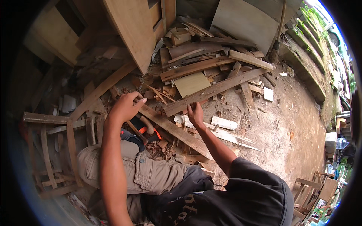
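Observation:
My left hand (128, 108) is closed, its fingers curled and thumb against them, beside the upper end of a brown wooden plank (177, 132) that slants down to the right. What lies in those fingers is hidden. My right hand (195, 114) is pinched shut at the near edge of a long, weathered board (222, 89). A small reddish-brown piece of wood (203, 102) shows just past its fingertips; whether they grip it I cannot tell. Below my left hand lies a tool with a curved wooden handle (148, 125), near an orange-red item (142, 130).
Scrap boards (200, 66) are heaped ahead, below a leaning pale panel (245, 22). A wooden frame (69, 139) stands at left. Thin white pieces (224, 122) lie on the dirt floor (286, 139). A broom (275, 52) leans near a stone step (307, 71).

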The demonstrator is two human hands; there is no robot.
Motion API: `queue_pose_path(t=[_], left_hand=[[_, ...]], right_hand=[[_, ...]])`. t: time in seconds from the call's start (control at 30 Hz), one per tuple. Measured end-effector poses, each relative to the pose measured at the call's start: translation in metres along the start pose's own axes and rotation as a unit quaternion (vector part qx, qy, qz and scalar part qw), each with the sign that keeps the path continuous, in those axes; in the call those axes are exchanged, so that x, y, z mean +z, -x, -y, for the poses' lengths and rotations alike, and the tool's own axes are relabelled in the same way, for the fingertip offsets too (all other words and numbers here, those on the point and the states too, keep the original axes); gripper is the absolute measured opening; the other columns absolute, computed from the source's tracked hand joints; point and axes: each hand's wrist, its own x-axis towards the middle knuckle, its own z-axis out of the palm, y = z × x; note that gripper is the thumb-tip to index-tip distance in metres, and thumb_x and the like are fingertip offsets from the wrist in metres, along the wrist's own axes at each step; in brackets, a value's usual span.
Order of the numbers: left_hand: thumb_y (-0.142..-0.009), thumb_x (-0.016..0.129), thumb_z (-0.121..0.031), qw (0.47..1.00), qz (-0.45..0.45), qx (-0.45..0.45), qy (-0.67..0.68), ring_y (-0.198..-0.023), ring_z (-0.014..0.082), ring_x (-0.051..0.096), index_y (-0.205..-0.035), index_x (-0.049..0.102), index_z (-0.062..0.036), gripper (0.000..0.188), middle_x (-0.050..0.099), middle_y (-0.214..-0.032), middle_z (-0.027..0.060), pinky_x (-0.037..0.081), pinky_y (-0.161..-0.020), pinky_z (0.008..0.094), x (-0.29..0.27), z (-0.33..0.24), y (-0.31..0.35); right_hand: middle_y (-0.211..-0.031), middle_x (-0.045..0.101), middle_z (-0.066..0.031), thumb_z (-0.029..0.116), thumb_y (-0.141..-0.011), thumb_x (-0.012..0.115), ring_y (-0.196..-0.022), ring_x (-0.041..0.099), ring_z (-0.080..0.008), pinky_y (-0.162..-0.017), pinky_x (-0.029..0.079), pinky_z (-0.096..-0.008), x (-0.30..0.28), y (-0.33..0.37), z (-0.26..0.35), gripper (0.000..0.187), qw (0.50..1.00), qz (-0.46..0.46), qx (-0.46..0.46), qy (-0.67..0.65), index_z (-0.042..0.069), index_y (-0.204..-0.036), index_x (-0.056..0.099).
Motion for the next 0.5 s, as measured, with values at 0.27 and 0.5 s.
queue_pose_path(t=[0.27, 0.5], left_hand=[[-0.093, 0.066, -0.031, 0.998, -0.024, 0.052, -0.003, -0.078, 0.0313, 0.069, -0.102, 0.067, 0.0008, 0.033, 0.070, -0.090, 0.0215, 0.053, -0.073, 0.0402, -0.004, -0.005, -0.010], [-0.093, 0.065, -0.034, 0.976, -0.031, 0.203, -0.070, -0.081, 0.0272, 0.068, -0.105, 0.067, 0.0000, 0.036, 0.071, -0.091, 0.0188, 0.053, -0.078, 0.0375, -0.049, -0.091, -0.001]], right_hand=[[-0.147, 0.038, -0.0289, 0.025, -0.088, 0.067, -0.137, 0.038, -0.0446, -0.109, 0.037, -0.0464, -0.006, -0.018, 0.006, 0.064, 0.920, 0.158, -0.199, 0.297, 0.000, -0.142, 0.041], [-0.131, 0.050, -0.0302, 0.023, -0.090, 0.067, -0.121, 0.052, -0.0452, -0.103, 0.044, -0.0469, -0.060, 0.017, 0.001, 0.049, 0.986, 0.071, -0.131, 0.069, -0.004, -0.129, 0.052]])
